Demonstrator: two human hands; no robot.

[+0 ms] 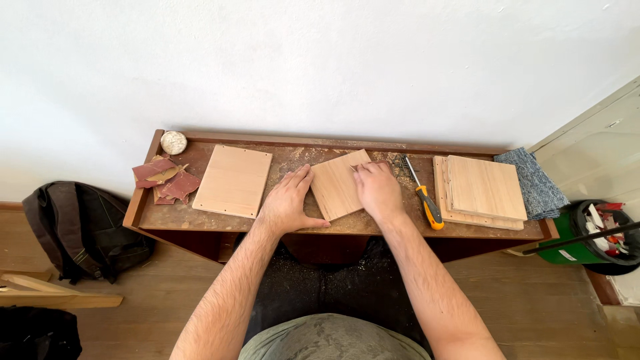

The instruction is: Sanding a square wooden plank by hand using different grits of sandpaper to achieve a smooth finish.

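Currently: backpack (pixel 80 230) on the floor at far left, beside the desk (pixel 200 217). On the desk's left end, a round pale puck (pixel 173 142) in the back corner, torn reddish sandpaper sheets (pixel 167 180) just in front of it. Next, a pale wood panel (pixel 233 181) lying flat. My left hand (pixel 288 200) is flat, fingers spread, pressing on the left edge of a smaller wood panel (pixel 337 185), thumb along its near corner. That panel sits skewed at mid-desk, between both hands. My right hand (pixel 377 190) rests on its right edge, fingers curled together near the top; can't tell if they pinch anything. Just right: yellow-handled screwdriver (pixel 424 195), then a stack of wood panels (pixel 480 191), a grey-blue cloth (pixel 537 183) at the desk's right end, green bucket (pixel 583 243) on the floor beyond.
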